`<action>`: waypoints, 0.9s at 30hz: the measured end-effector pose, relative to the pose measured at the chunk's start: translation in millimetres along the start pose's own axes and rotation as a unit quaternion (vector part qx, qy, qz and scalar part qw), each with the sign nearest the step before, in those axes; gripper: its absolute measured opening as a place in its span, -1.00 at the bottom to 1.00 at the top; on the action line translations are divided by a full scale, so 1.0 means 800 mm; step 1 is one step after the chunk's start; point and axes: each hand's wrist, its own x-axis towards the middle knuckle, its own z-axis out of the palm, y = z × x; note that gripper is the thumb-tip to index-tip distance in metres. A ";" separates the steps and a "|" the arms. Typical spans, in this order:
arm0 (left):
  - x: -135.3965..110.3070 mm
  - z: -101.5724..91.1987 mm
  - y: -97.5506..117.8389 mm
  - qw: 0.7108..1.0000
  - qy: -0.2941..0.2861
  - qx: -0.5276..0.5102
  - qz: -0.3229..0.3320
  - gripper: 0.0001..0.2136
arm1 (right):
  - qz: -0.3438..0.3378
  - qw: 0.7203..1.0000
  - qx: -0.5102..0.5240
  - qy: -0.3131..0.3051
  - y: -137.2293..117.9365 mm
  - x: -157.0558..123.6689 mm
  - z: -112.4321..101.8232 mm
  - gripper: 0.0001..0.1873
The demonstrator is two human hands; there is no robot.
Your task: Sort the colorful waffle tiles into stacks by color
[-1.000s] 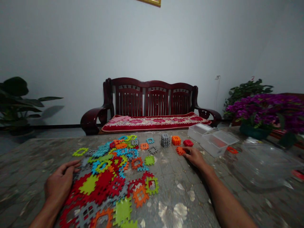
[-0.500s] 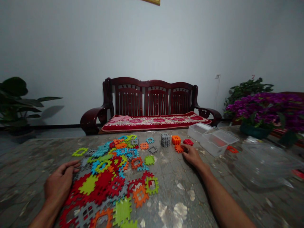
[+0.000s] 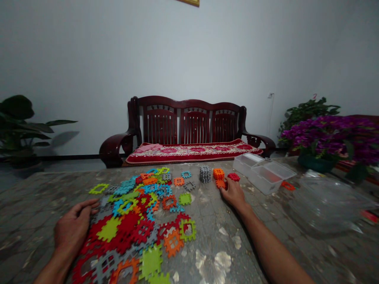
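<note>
Red mark: like a 2.
Right hand: pinching orange piece near grey stack.
Left hand: can't tell if pinching.

Above the sofa, the top edge crops a gold frame; left of it, a plant runs out of view, as do purple flowers rightward. Before it, the right hand partly hides an orange piece.

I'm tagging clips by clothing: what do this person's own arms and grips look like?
The left grip and right grip are bare hands without gloves; no ring can be made out. The left forearm and right forearm are bare too, with no sleeve, watch or band in view. Anything worn higher up is out of the picture.
</note>
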 end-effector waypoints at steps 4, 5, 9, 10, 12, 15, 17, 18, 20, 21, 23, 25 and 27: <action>-0.003 0.000 0.005 1.000 0.003 -0.011 -0.001 -0.76 | 0.010 1.000 0.005 0.007 0.002 0.000 0.002 -0.46; -0.003 0.000 0.004 1.000 0.004 -0.018 -0.003 -0.76 | 0.013 1.000 0.007 0.011 0.001 0.000 0.003 -0.47; -0.003 0.002 0.002 0.999 0.003 -0.034 -0.006 -0.76 | 0.008 1.000 0.000 0.028 -0.005 0.001 0.001 -0.41; -0.003 0.002 0.002 0.999 0.000 -0.034 -0.004 -0.76 | 0.008 1.000 -0.005 0.024 -0.008 0.000 -0.001 -0.38; -0.003 0.002 0.003 1.000 -0.007 -0.029 -0.004 -0.75 | 0.015 1.000 -0.017 0.006 -0.013 -0.001 -0.005 -0.35; -0.004 0.000 0.005 1.000 -0.006 -0.011 -0.014 -0.73 | 0.025 0.999 -0.035 -0.011 -0.019 -0.003 -0.009 -0.41; -0.004 -0.001 0.006 1.000 -0.004 0.000 -0.013 -0.72 | 0.026 0.999 -0.037 -0.009 -0.020 -0.004 -0.009 -0.44; -0.004 -0.002 0.005 1.000 -0.003 0.005 -0.010 -0.72 | 0.026 0.999 -0.034 -0.004 -0.020 -0.004 -0.009 -0.44; -0.002 -0.002 0.004 1.000 -0.003 0.013 -0.003 -0.71 | 0.033 0.999 -0.019 0.010 -0.017 -0.004 -0.008 -0.42; -0.002 -0.002 0.003 1.000 -0.004 0.016 -0.002 -0.71 | 0.041 0.999 -0.011 0.018 -0.015 -0.005 -0.008 -0.40; 0.000 -0.001 0.000 1.000 -0.003 0.015 -0.003 -0.70 | 0.060 0.998 0.005 0.029 -0.011 -0.005 -0.008 -0.38; 0.001 0.000 -0.001 1.000 0.000 0.006 -0.003 -0.71 | 0.073 0.997 0.013 0.031 -0.007 -0.007 -0.008 -0.37; 0.002 0.002 -0.002 1.000 0.002 -0.004 -0.001 -0.72 | 0.075 0.997 0.009 0.026 -0.006 -0.008 -0.008 -0.35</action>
